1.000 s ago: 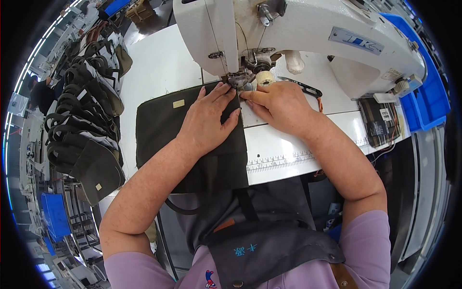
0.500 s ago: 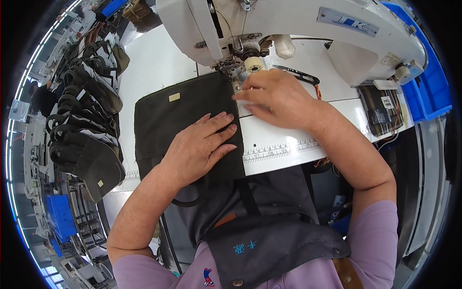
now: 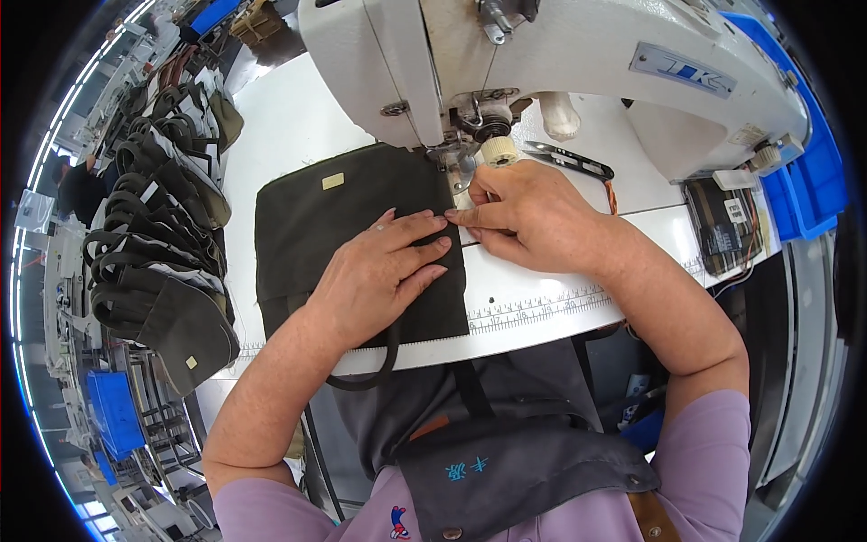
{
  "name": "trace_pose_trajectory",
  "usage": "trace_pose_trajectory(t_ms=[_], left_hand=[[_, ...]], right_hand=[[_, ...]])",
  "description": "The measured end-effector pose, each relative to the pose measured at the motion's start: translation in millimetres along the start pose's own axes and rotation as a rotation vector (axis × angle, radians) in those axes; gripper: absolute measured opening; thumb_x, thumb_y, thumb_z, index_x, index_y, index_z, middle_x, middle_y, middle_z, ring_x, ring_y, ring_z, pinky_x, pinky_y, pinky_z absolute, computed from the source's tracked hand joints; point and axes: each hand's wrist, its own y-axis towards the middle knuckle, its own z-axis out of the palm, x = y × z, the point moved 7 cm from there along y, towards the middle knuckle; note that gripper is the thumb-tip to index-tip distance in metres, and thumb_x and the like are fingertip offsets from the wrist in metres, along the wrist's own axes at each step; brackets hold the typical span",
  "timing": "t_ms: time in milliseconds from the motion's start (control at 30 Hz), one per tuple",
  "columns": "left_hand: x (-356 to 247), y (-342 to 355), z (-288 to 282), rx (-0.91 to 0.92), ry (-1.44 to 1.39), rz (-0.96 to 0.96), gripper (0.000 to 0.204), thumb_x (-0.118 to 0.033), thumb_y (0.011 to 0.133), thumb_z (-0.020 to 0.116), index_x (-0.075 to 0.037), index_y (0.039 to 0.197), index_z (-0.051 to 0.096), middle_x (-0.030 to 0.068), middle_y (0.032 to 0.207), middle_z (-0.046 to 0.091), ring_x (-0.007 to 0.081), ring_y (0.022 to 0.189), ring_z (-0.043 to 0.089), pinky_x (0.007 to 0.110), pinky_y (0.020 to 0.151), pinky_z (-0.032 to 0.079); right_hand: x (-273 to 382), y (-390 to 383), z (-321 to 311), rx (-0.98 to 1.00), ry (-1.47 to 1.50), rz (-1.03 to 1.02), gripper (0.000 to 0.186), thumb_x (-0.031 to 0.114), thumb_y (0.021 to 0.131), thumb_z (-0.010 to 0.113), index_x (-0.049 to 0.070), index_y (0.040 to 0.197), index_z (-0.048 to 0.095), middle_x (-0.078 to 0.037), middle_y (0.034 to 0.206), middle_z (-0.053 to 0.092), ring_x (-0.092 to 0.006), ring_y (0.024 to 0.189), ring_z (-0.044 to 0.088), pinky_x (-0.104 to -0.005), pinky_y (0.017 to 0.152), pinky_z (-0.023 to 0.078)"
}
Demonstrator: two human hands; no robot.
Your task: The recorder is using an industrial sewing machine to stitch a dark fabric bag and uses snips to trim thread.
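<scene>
Dark olive fabric bag panel [image 3: 293, 221] being supported on white table [image 3: 271, 99], being pressed by flat, empty-palmed left hand [image 3: 368, 275]; right edge [image 3: 459, 280] being touched by curled right hand [image 3: 542, 217], pinch unclear. Being judged light, pliable, sturdy; edges being preferred for hold.

I'm seeing black snips [image 3: 594, 168] lying on the white surface [image 3: 293, 104], a blue tray [image 3: 817, 200] showing far right, a blue bin [image 3: 117, 417] sitting lower left.
</scene>
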Motion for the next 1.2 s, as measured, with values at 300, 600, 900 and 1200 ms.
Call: trace_pose_trajectory(t_ms=[300,600,900,1200], left_hand=[[29,32,-8,-0.022,0.066,0.046,0.028,-0.014,0.091,0.073,-0.008,0.118,0.076,0.0097,0.131,0.068,0.028,0.128,0.062,0.046,0.114,0.046],[23,42,-18,-0.035,0.301,0.114,0.03,-0.011,0.089,0.072,-0.009,0.119,0.075,0.0091,0.127,0.069,0.0287,0.118,0.066,0.046,0.112,0.048],[13,31,-9,-0.028,0.253,0.019,0.045,0.005,0.08,0.066,-0.011,0.121,0.074,0.0083,0.13,0.068,0.0284,0.121,0.065,0.04,0.107,0.053],[28,43,-11,-0.039,0.201,-0.015,0.046,0.009,0.077,0.065,-0.008,0.119,0.075,0.0102,0.13,0.068,0.03,0.116,0.067,0.038,0.101,0.056]], right_hand=[[-12,12,7,-0.008,-0.161,0.141,0.025,0.02,0.09,0.069,0.009,0.112,0.077,-0.006,0.09,0.065,-0.025,0.085,0.067,-0.0411,0.073,0.053],[-4,5,-3,-0.1,-0.139,0.029,0.02,0.018,0.087,0.07,0.011,0.104,0.076,-0.003,0.084,0.065,-0.025,0.074,0.067,-0.041,0.068,0.052],[0,1,4,-0.05,-0.085,0.001,0.017,0.017,0.082,0.072,0.014,0.098,0.079,-0.002,0.07,0.064,-0.0237,0.065,0.065,-0.0397,0.063,0.05],[-1,9,2,-0.066,-0.263,0.033,0.014,0.019,0.086,0.07,0.012,0.093,0.08,-0.004,0.068,0.065,-0.0231,0.063,0.067,-0.0398,0.056,0.05]])
